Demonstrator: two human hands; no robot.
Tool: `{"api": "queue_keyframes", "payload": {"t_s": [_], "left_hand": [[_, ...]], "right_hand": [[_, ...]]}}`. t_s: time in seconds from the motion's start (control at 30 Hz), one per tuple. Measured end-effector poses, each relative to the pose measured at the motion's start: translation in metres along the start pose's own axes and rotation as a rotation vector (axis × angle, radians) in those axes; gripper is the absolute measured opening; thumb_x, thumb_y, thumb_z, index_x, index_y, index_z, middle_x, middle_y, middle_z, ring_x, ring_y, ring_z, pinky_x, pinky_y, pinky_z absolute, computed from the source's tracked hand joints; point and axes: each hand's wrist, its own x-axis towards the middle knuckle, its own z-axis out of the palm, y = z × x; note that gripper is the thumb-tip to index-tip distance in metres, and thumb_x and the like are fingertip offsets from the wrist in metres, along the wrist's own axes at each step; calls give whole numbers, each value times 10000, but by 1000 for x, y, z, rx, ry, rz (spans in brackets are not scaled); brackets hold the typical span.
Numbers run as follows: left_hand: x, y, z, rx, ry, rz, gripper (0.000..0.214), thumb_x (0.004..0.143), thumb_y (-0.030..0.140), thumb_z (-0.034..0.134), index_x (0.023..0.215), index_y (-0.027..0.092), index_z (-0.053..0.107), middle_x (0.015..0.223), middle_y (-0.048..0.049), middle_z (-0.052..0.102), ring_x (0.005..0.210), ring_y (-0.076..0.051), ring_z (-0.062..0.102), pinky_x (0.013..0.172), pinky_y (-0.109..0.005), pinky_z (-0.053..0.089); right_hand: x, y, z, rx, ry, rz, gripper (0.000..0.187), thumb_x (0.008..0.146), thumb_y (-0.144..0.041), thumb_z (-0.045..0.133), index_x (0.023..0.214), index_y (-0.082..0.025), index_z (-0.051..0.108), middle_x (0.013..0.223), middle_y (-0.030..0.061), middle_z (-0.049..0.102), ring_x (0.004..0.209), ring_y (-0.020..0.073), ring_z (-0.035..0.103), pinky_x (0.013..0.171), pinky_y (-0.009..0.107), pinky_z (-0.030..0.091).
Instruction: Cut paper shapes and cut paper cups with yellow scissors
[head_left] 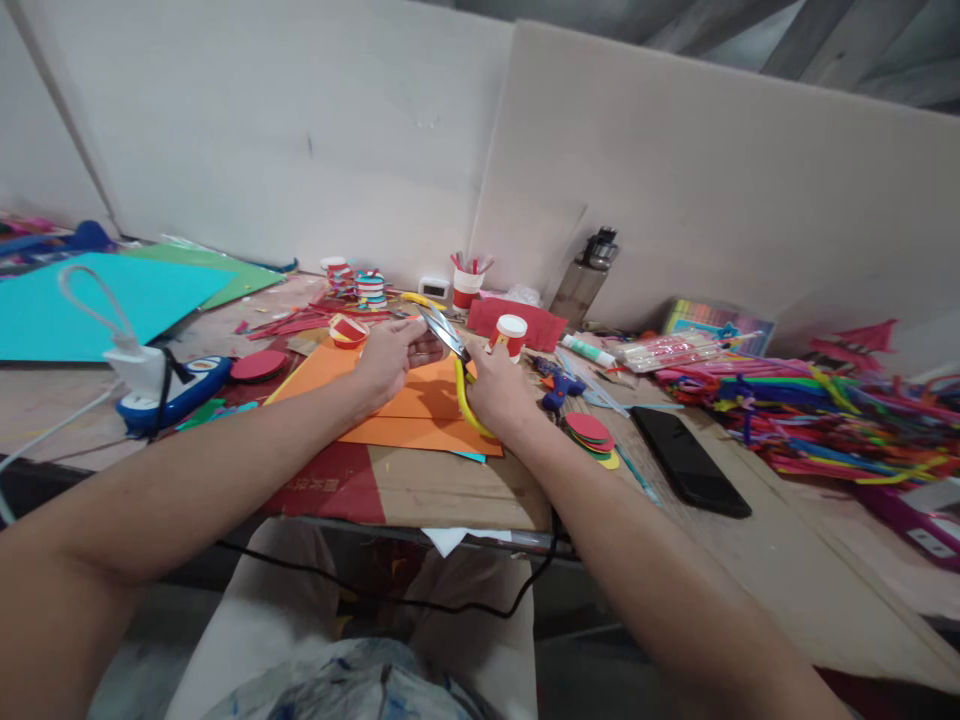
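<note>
A pair of scissors (444, 330) points up and left from my right hand (501, 392), which is closed around its handle end. Below that hand curves a yellow loop (466, 402); I cannot tell if it belongs to the scissors. My left hand (390, 362) is beside the blades with its fingers pinched together near the tips. Whatever is between those fingers is too small to make out. Under both hands lie orange sheets (420, 405). A red and white paper cup (511, 338) stands just beyond my right hand. Another yellow strip (422, 299) lies behind the blades.
Red paper discs (590, 430), a blue glue gun (561, 388) and a black phone (688, 460) lie to the right, before a heap of coloured pipe cleaners (810, 420). A bottle (585, 280) stands at the back. Leftward are a blue power strip (176, 392) and turquoise sheets (97, 305).
</note>
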Motion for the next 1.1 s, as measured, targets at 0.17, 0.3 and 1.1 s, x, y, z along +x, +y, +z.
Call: {"api": "queue_keyframes", "payload": {"t_s": [0.17,0.3,1.1], "left_hand": [[0,0,1,10,8,13,130,790,241,616,787,112,630,735,-77,696,685,-145,670,802,-368,564],[1,-2,1,-18,5,39,124,781,231,615,800,109,636,774,-82,701,708,-148,667,796,-363,563],[-6,4,7,63,42,-9,145,783,222,586,764,93,650,719,-99,698,646,-163,679,739,-360,582]], "right_hand": [[0,-1,-2,-3,-21,-2,435,904,-261,388,1334,-255,449,1124,153,526,888,283,625,711,358,477],[1,-2,-1,11,-34,16,444,908,-262,389,1348,-259,444,1152,154,528,911,282,622,721,356,476],[0,2,4,34,77,-43,415,867,-215,449,1280,-232,480,1188,155,486,928,253,618,705,318,477]]}}
